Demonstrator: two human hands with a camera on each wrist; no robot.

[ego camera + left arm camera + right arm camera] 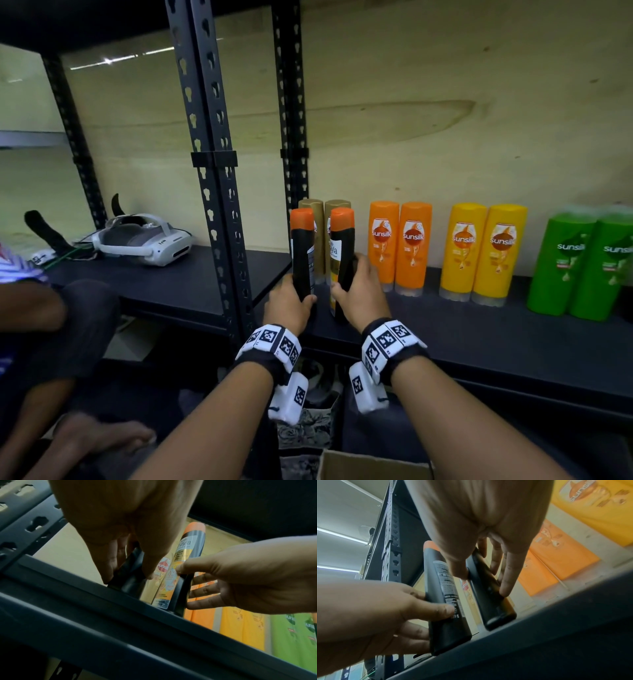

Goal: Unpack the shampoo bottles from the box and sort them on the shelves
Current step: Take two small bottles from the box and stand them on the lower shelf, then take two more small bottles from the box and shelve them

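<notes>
Two black shampoo bottles with orange caps stand side by side at the left end of the black shelf (445,335). My left hand (291,301) grips the lower body of the left black bottle (302,246). My right hand (359,291) grips the right black bottle (342,246), which leans slightly. In the right wrist view the right black bottle (491,601) and the left one (443,601) have their bases at the shelf's front edge. Two gold bottles (337,205) stand right behind them. The cardboard box (373,466) sits below, by my arms.
Pairs of orange bottles (399,245), yellow bottles (483,251) and green bottles (582,267) line the shelf to the right. A perforated black post (219,205) stands just left of my left hand. A white headset (144,241) lies on the left shelf. Another person's legs (51,342) are at left.
</notes>
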